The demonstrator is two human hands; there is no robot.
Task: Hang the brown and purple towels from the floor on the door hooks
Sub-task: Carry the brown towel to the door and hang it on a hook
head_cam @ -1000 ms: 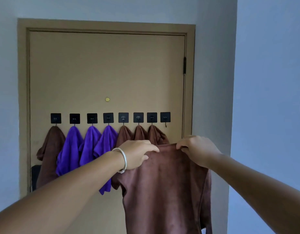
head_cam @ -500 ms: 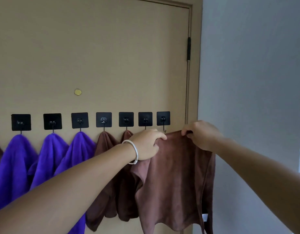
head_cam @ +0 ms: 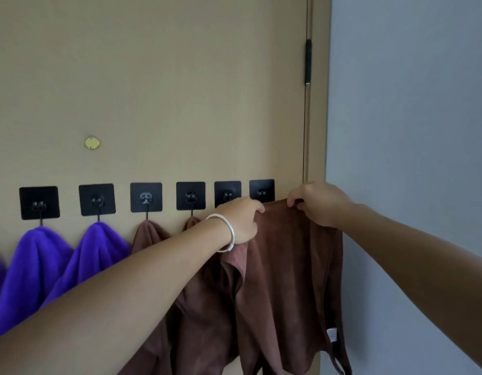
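Both hands pinch the brown towel's [head_cam: 283,266] top edge, left hand [head_cam: 241,220] and right hand [head_cam: 319,204], just under the far-right hook [head_cam: 262,191]. I'd lift the slack between them over the prong (hidden behind the cloth), then let go.

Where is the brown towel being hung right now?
In the head view, the brown towel hangs right of centre, its top edge gripped by the left hand and right hand just below the rightmost hook.
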